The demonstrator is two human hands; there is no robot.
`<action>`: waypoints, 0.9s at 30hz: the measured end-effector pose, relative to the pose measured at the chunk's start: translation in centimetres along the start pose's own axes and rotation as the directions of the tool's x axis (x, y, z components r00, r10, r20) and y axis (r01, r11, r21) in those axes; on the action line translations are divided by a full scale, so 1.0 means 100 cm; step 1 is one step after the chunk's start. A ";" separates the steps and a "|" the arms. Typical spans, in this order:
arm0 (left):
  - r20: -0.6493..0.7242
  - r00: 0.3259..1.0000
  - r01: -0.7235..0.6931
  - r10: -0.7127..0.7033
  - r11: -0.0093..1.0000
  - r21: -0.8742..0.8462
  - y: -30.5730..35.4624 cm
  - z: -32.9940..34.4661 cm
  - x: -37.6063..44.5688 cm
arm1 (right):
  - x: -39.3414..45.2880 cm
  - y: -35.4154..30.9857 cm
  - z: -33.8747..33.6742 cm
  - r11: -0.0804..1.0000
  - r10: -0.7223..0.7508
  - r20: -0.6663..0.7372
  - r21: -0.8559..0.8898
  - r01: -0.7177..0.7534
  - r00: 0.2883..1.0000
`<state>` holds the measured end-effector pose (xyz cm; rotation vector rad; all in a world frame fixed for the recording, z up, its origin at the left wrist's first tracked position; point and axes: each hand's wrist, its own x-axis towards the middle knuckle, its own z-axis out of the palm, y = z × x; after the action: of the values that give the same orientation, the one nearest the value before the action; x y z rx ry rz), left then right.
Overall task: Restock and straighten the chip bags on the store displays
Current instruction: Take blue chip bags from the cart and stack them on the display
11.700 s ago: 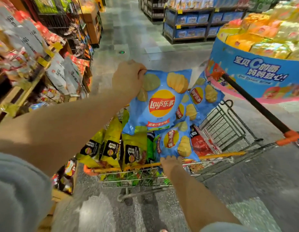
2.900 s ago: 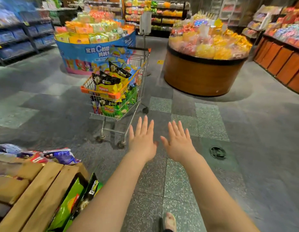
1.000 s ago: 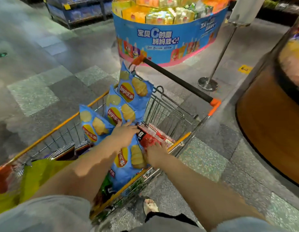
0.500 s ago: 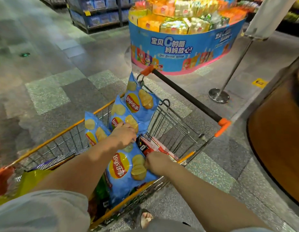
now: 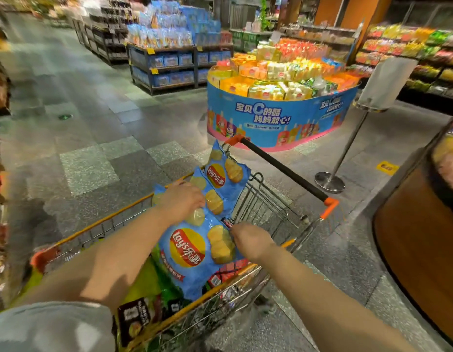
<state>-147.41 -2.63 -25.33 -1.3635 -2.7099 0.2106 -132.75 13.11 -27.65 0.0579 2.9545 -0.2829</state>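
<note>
Head view: left hand (image 5: 181,203) curled over top edge of nearest blue chip bag (image 5: 192,252), gripping it at frame centre. Right hand (image 5: 250,241) closed on same bag's right edge (fingers hidden). Bag lying atop others in shopping cart (image 5: 271,214). Two more blue bags (image 5: 223,179) standing just behind. Round blue display (image 5: 278,118) upper right.
</note>
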 end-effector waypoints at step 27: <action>-0.315 0.598 0.682 -0.737 0.675 -0.282 0.176 -0.127 -0.322 | -0.213 -0.117 -0.044 0.925 -0.275 -0.816 -0.080 0.373 0.509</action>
<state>-112.42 -17.16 -16.63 -0.1729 -2.6620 -0.3022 -113.18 1.98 -17.52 -0.5199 3.8802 -0.6141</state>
